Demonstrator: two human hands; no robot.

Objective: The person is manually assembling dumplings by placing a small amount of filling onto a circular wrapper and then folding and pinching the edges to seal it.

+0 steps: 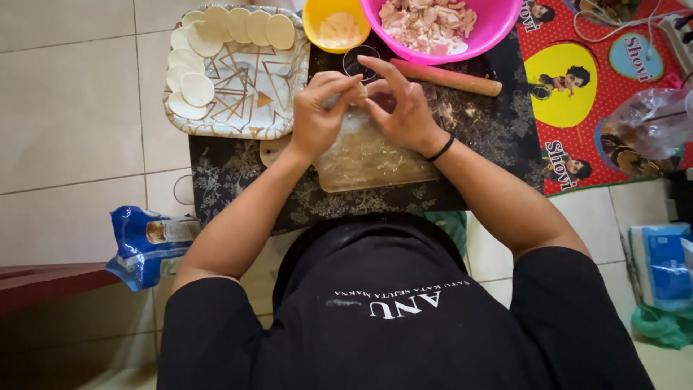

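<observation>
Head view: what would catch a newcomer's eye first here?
The two hands, left and right, meet at the centre and pinch a small piece of dough above a floured board. Behind them sits a bright pink bowl of chopped filling. At upper left, a patterned plate carries round dough discs along its edge.
</observation>
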